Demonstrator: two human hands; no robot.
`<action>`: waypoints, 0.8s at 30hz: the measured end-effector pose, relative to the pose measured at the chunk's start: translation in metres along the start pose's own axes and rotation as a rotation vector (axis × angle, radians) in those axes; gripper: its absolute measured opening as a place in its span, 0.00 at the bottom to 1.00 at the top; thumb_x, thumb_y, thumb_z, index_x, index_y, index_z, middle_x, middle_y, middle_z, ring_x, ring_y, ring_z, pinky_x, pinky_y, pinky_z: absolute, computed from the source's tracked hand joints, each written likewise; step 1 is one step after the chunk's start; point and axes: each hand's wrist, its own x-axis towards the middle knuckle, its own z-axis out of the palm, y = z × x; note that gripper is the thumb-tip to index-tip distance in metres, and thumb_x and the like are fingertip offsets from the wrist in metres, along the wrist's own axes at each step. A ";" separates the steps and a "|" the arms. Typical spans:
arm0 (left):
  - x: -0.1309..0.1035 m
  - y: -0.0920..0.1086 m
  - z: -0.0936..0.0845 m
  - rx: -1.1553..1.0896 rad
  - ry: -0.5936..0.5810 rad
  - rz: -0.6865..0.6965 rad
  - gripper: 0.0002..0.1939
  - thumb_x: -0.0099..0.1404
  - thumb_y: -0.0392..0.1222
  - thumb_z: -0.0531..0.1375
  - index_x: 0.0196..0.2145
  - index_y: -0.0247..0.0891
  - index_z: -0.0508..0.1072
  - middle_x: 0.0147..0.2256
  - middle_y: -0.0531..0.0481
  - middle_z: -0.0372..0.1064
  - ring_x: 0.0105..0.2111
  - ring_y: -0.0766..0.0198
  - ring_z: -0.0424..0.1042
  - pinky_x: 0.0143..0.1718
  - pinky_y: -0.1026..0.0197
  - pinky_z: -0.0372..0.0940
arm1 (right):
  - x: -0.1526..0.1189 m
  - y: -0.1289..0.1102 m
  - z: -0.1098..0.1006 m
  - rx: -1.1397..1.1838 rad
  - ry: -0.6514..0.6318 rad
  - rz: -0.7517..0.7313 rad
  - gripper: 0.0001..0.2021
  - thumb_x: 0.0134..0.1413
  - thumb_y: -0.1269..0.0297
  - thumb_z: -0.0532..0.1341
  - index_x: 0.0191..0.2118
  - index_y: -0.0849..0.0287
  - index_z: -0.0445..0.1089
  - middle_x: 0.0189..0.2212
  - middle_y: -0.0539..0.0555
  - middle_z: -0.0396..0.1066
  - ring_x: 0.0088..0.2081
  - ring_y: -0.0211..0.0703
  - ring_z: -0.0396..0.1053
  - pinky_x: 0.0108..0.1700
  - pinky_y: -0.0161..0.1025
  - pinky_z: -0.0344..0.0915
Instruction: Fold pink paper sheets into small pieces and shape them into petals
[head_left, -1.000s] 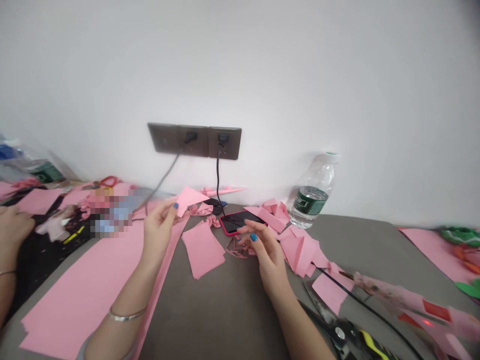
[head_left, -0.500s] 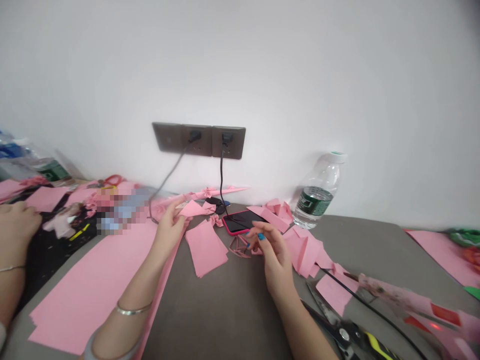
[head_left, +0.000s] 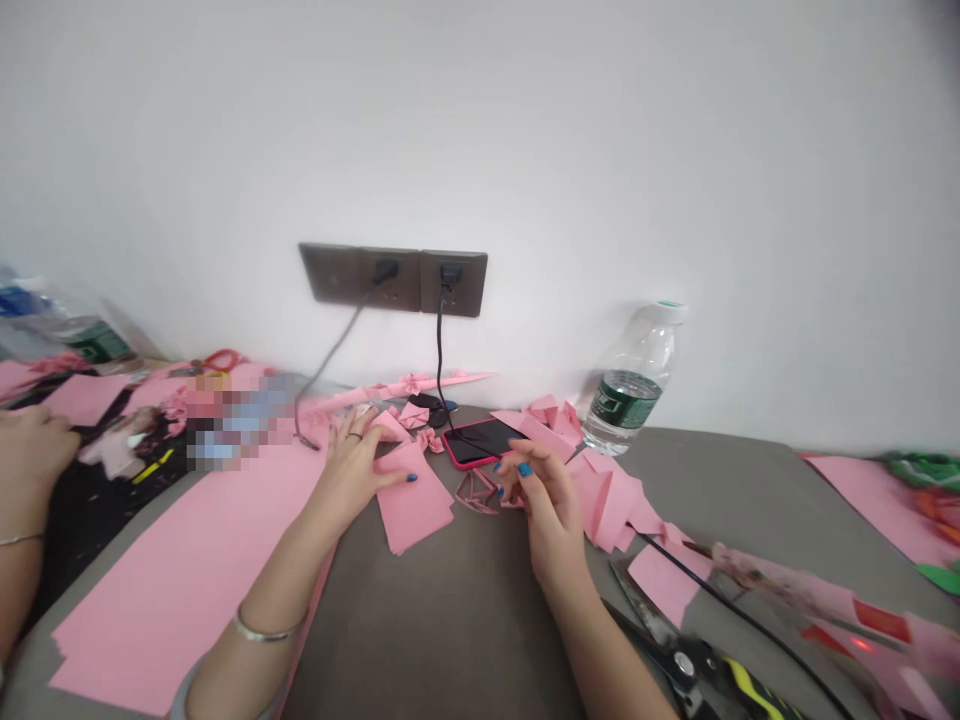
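Observation:
My left hand (head_left: 352,465) is open beside a small stack of pink paper rectangles (head_left: 416,505), its thumb stretched over the top sheet. Its other fingers reach toward a loose pink paper piece (head_left: 390,427) behind the stack. My right hand (head_left: 551,510) hovers in front of a phone with a red edge (head_left: 484,442), fingers curled toward the thumb. Whatever sits between those fingertips is too small or hidden to make out. Just left of them lie thin pink paper strips (head_left: 476,492).
A water bottle (head_left: 634,380) stands by the wall. Pliers (head_left: 697,660) and a pink glue gun (head_left: 825,600) with a black cord lie at right. Long pink sheets (head_left: 187,580) cover the left side. Another person's hand (head_left: 34,445) rests at far left.
My left hand has let go of the folded pink paper and shifted toward me, its thumb now spread over the stack. My right hand has barely moved.

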 end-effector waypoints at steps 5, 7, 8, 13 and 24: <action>0.001 -0.003 -0.003 -0.147 -0.001 -0.023 0.08 0.54 0.42 0.66 0.22 0.40 0.73 0.59 0.41 0.64 0.62 0.41 0.55 0.59 0.34 0.48 | 0.000 0.001 0.001 -0.016 0.001 0.000 0.10 0.58 0.66 0.54 0.45 0.55 0.66 0.31 0.50 0.68 0.24 0.35 0.61 0.27 0.35 0.59; 0.003 -0.003 -0.005 -0.238 0.021 -0.025 0.09 0.56 0.44 0.65 0.21 0.41 0.74 0.57 0.43 0.66 0.60 0.44 0.59 0.59 0.38 0.52 | 0.000 0.002 0.002 -0.033 0.008 0.007 0.11 0.58 0.67 0.54 0.45 0.55 0.66 0.32 0.50 0.68 0.24 0.35 0.61 0.26 0.35 0.60; 0.003 -0.003 -0.006 -0.268 0.026 -0.028 0.09 0.56 0.45 0.65 0.21 0.41 0.75 0.57 0.43 0.67 0.60 0.44 0.60 0.59 0.39 0.53 | 0.000 0.002 0.002 -0.043 0.011 0.010 0.11 0.58 0.68 0.53 0.46 0.56 0.65 0.32 0.50 0.68 0.24 0.35 0.61 0.26 0.35 0.60; 0.004 0.001 -0.012 -0.394 0.058 -0.037 0.10 0.58 0.47 0.62 0.30 0.40 0.81 0.58 0.41 0.66 0.58 0.46 0.63 0.60 0.44 0.55 | 0.000 0.003 0.002 -0.061 0.018 -0.003 0.11 0.58 0.68 0.52 0.46 0.56 0.65 0.33 0.51 0.68 0.24 0.35 0.61 0.26 0.35 0.60; -0.012 0.051 -0.021 -0.743 0.142 -0.136 0.14 0.67 0.51 0.54 0.41 0.39 0.70 0.27 0.55 0.65 0.22 0.67 0.63 0.22 0.67 0.60 | 0.000 -0.004 0.006 -0.136 -0.095 0.039 0.16 0.58 0.54 0.59 0.49 0.55 0.65 0.37 0.55 0.71 0.30 0.41 0.67 0.30 0.37 0.65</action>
